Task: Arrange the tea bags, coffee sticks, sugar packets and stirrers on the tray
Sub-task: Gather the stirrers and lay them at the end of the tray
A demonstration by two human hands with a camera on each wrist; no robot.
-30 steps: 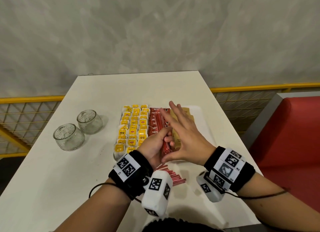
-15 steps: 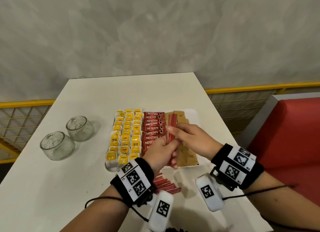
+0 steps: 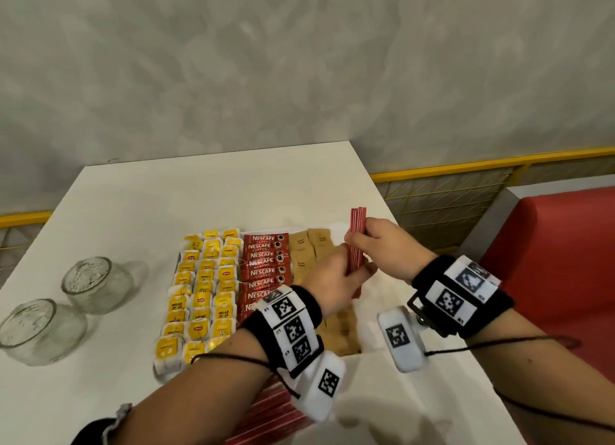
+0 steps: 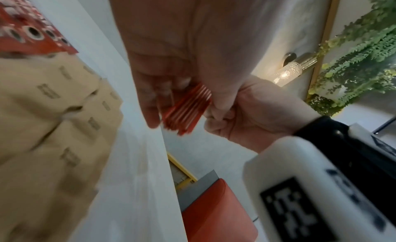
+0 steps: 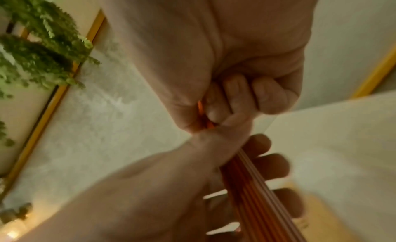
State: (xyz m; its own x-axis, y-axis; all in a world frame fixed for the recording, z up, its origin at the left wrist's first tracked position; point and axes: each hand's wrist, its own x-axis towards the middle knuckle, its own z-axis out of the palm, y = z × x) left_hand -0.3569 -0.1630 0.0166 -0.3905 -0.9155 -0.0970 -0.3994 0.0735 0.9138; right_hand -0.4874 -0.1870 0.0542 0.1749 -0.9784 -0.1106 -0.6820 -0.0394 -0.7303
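A bundle of red stirrers [image 3: 356, 238] stands nearly upright above the right part of the white tray [image 3: 376, 288]. My left hand [image 3: 336, 278] grips its lower half and my right hand [image 3: 379, 245] grips its upper half. The left wrist view shows the bundle's end [image 4: 188, 110] between my fingers; the right wrist view shows the stirrers [image 5: 252, 186] running between both hands. On the tray lie yellow tea bags [image 3: 203, 285] at the left, red coffee sticks [image 3: 264, 265] in the middle and brown sugar packets [image 3: 307, 248] to their right. More red stirrers [image 3: 269, 414] lie on the table under my left forearm.
Two empty glass jars [image 3: 96, 285] [image 3: 36, 328] stand on the white table [image 3: 199, 191] left of the tray. A yellow railing [image 3: 466, 168] and a red seat [image 3: 559, 278] lie beyond the table's right edge.
Both hands lifted the stirrer bundle from beside the coffee sticks and carried it to the right, over the tray's right part. My right hand went from flat to gripping the bundle.
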